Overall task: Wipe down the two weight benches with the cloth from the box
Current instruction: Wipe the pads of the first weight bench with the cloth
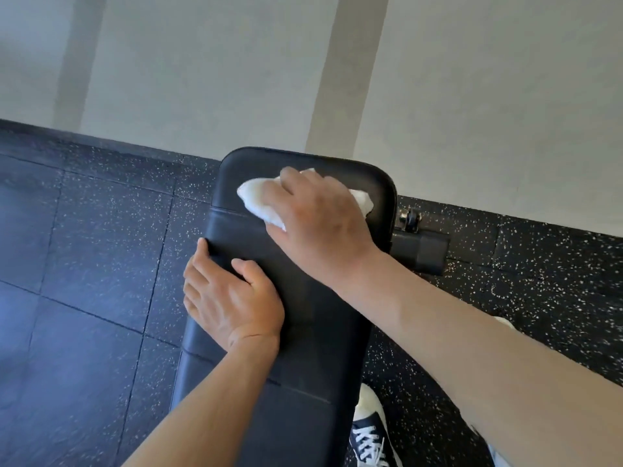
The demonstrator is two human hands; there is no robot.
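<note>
A black padded weight bench (303, 298) runs from the bottom of the view up to the wall. My right hand (320, 224) presses a crumpled white cloth (259, 200) flat on the far end of the pad. My left hand (229, 298) grips the pad's left edge, fingers wrapped over the side and thumb on top. Only this one bench is in view; no box shows.
A pale wall (303, 69) stands right behind the bench's far end. Dark speckled rubber floor tiles (84, 264) spread to the left and right. The bench's black foot with a small wheel (413, 220) sticks out at the right. My dark sneaker (371, 436) stands beside the bench.
</note>
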